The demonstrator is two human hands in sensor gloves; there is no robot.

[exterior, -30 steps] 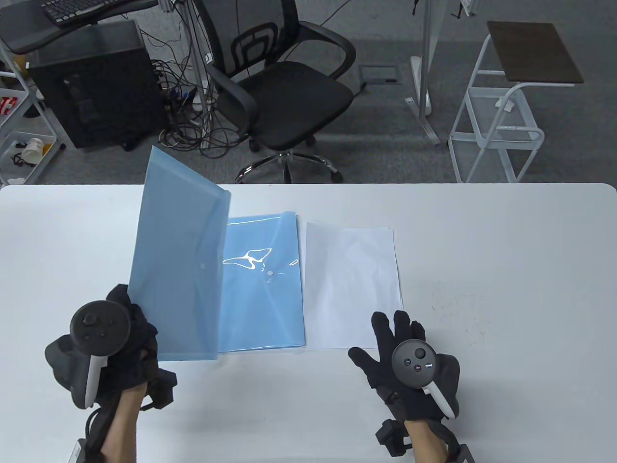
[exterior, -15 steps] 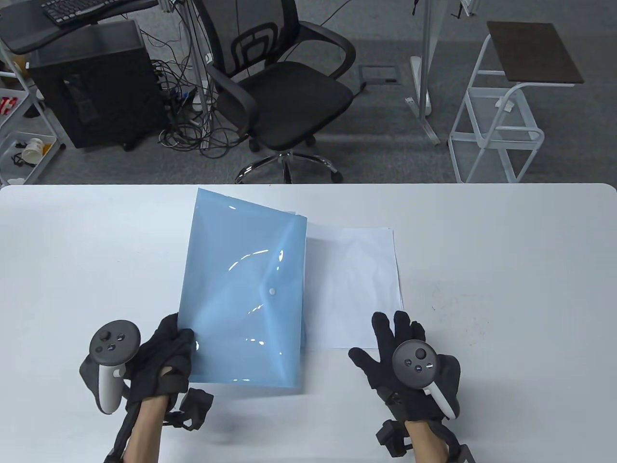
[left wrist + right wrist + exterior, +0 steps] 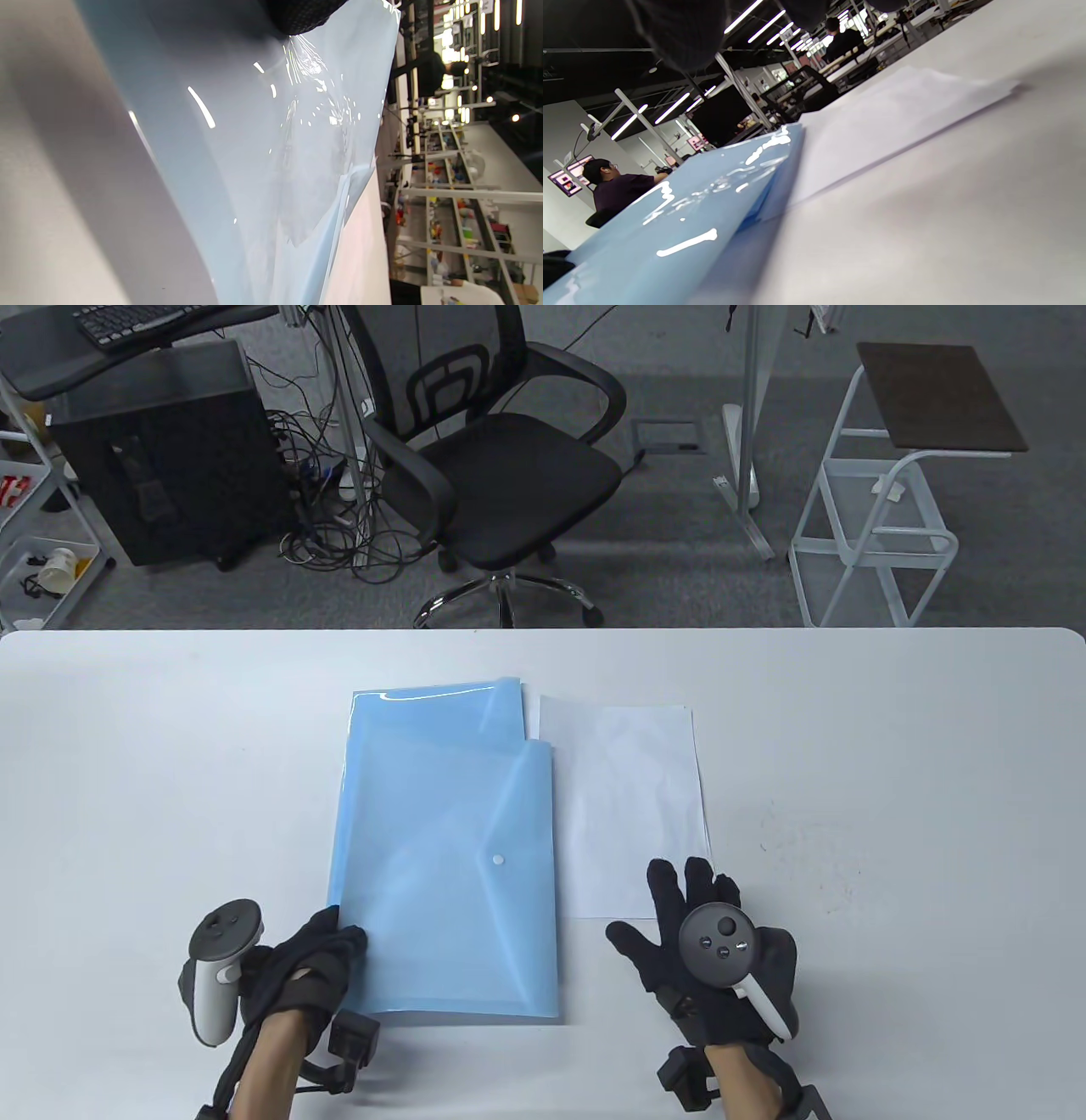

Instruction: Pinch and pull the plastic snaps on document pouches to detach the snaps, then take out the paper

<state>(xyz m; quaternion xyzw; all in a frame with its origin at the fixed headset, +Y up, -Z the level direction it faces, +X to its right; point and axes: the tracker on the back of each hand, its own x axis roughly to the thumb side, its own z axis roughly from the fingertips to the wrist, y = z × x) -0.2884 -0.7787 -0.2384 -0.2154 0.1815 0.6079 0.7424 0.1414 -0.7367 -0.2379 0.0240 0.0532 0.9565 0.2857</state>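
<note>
i see my left hand (image 3: 310,963) pinching the top pouch (image 3: 450,882) at its near-left edge; my right hand (image 3: 696,933) spread flat, fingertips on the paper (image 3: 624,806) edge, bare table (image 3: 891,831) beyond.

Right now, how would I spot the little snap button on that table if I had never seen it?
Start at the white table and find the stack of blue pouches left of the white paper. On the top pouch, a triangular flap points right; the snap sits at its tip, a small white dot, the only round mark on the blue.
</note>
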